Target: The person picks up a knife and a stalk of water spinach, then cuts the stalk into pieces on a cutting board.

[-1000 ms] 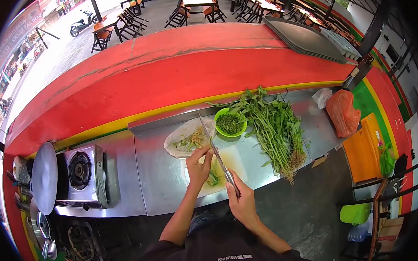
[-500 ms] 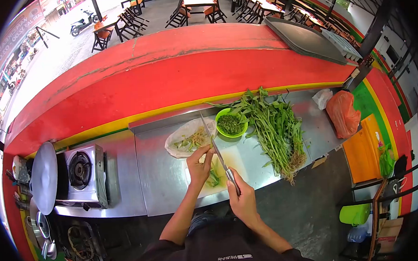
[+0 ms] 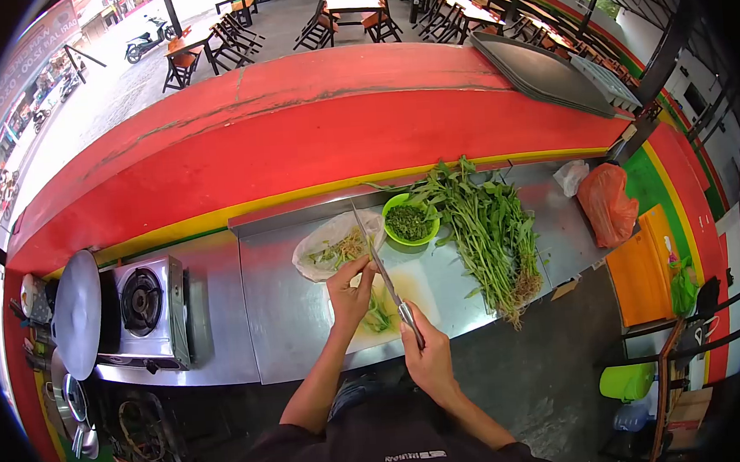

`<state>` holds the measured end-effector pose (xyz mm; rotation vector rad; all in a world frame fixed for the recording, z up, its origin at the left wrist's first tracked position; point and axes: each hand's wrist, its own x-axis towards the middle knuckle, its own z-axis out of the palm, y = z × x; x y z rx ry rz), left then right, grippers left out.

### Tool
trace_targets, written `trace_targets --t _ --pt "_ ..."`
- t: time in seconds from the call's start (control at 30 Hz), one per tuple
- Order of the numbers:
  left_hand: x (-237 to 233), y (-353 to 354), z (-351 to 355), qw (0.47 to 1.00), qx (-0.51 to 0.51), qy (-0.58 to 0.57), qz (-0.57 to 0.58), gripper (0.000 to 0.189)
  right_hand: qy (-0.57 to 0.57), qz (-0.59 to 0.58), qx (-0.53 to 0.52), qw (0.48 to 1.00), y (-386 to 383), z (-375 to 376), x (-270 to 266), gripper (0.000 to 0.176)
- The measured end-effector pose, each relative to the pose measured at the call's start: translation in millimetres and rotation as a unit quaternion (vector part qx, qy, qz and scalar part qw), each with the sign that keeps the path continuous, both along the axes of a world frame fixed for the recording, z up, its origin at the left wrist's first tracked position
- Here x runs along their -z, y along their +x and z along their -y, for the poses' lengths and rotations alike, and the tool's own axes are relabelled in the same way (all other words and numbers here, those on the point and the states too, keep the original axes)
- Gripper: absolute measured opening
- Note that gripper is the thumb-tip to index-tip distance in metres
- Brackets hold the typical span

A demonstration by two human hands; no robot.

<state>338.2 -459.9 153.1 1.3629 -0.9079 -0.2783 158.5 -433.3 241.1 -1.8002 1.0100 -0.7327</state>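
At the far left a round grey metal lid [image 3: 77, 315] lies partly over the edge of a single-burner steel gas stove [image 3: 144, 306], which stands just beside a stainless steel counter [image 3: 278, 321]. On the counter, a crumpled white plastic bag [image 3: 330, 247] holds pale green trimmings and lies just behind the person's left hand [image 3: 350, 293]. This hand is bent at the knuckles, its fingers curled down and pressed onto a small bundle of cut green stems [image 3: 379, 317], pinning it to a pale yellowish cutting board [image 3: 411, 286] near the counter's front edge. Right against these fingers runs a long steel-bladed knife [image 3: 380, 262], with its tip pointing away from the person toward the bag and its blade crossing over the stems. The right hand [image 3: 429, 359] is closed fully around the knife's handle at the near edge of the board. Beyond the board stands a round lime-green plastic bowl [image 3: 409, 221] filled with finely chopped greens, touching a large loose bunch of long leafy green stalks [image 3: 490, 234] that lies with its roots toward the person. Farther right rest a small white crumpled bag [image 3: 571, 176] and, just beside it, a knotted orange plastic bag [image 3: 607, 202].
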Motion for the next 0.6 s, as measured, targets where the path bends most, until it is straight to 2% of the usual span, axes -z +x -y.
trace_targets --t 0.17,0.23,0.3,0.43,0.6 --pt "2.2 6.1 -0.6 0.999 -0.005 -0.001 0.038 0.016 -0.005 -0.013 0.003 1.0 -0.5 -1.1 2.6 0.038" --pt "3.2 7.2 -0.5 0.999 0.002 -0.007 0.05 0.022 -0.009 -0.015 0.005 1.0 -0.5 -0.1 6.7 0.038" --pt "3.7 7.7 -1.4 0.999 0.004 -0.006 0.048 0.022 -0.048 -0.002 0.005 0.999 -0.1 0.4 10.8 0.038" --pt "0.0 9.3 -4.8 0.999 0.018 0.014 0.031 0.019 -0.046 0.002 0.001 0.999 0.3 1.9 10.5 0.038" --pt "-2.5 5.8 -6.3 1.0 0.017 0.002 -0.013 0.018 0.015 -0.007 -0.009 1.0 1.2 -0.6 -0.8 0.037"
